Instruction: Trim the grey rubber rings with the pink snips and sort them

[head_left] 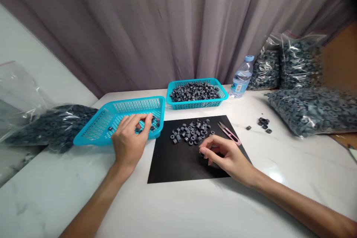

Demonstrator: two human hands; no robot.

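My left hand (129, 134) is over the near rim of the left blue basket (111, 140), thumb and forefinger pinched together; whatever is between them is too small or hidden to name. A few small dark rings lie on that basket's perforated floor. Above a black mat (178, 167), my right hand (223, 152) is closed, its fingertips pinching a small dark ring (201, 154), mostly hidden by the fingers. Just beyond that hand, a loose pile of grey rubber-like rings (191, 132) is spread on the mat. Pink-handled thread snips (230, 134) lie at the mat's right edge.
A second blue basket (197, 105), full of rings, stands at the back. Beside it is a water bottle (242, 78). Clear bags of rings stand and lie at right (315, 111), and another bag (69, 119) at left. Several loose rings (263, 122) sit right of the snips.
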